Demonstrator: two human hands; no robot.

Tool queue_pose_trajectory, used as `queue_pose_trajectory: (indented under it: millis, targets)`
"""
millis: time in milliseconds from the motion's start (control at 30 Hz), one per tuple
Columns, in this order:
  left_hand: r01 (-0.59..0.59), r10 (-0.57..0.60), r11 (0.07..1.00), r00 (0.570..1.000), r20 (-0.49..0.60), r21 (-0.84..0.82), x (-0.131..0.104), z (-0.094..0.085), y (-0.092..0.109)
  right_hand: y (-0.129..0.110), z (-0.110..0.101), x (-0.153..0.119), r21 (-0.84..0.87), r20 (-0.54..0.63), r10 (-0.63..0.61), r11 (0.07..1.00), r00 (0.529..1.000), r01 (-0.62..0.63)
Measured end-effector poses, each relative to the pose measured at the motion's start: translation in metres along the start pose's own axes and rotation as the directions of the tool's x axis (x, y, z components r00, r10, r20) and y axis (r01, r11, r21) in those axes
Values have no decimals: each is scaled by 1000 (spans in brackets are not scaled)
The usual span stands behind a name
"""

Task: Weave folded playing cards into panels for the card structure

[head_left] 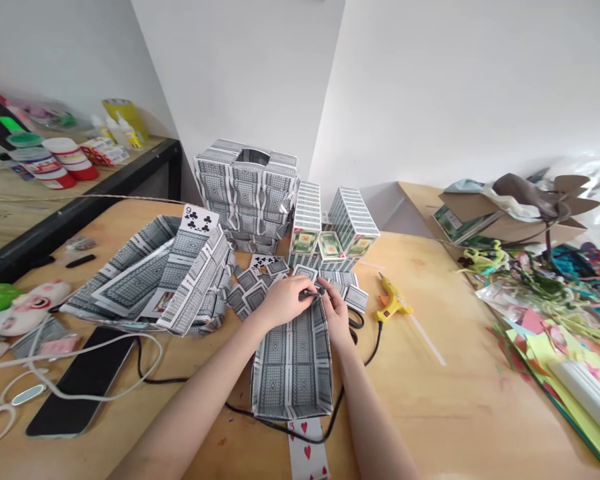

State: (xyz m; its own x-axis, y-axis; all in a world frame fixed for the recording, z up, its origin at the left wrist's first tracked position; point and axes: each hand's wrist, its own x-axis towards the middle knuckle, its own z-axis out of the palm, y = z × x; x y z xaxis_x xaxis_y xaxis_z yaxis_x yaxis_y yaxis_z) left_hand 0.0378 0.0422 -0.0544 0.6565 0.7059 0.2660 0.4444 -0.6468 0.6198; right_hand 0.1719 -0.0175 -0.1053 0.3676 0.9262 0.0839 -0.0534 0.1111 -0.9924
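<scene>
A shallow tray built of grey-backed playing cards [290, 363] lies on the table in front of me. My left hand [287, 298] reaches over its far end, fingers pinched on a thin dark pen-like tool [307, 294]. My right hand [336, 312] grips the tray's far right corner, its fingertips close to a small dark round piece at the tool's end. Whether that piece is part of the tool, I cannot tell. Loose playing cards [250, 293] lie beyond the tray. A three of hearts [307, 453] pokes out under its near edge.
Left stands a larger card-built box [155, 280], and behind it a tall card structure [250, 193]. Card packs [353, 223] are stacked at the back. A yellow glue gun [393, 300] lies right, its black cable looping round the tray. A phone [80, 387] and craft scraps [545, 333] flank the area.
</scene>
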Motion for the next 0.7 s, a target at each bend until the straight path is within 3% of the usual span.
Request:
queue_pose_trajectory:
  millis: [133, 433, 700]
  targets:
    - [16, -16, 1000, 1000, 23, 14, 0, 0, 0, 2, 5, -2, -16, 20, 1, 1000, 1000, -1]
    - [-85, 82, 992, 996, 43, 96, -1, -2, 1, 7, 8, -3, 40, 26, 29, 999, 999, -30]
    - [-125, 124, 991, 992, 8, 57, -4, -2, 3, 9, 7, -4, 57, 19, 64, 996, 998, -65]
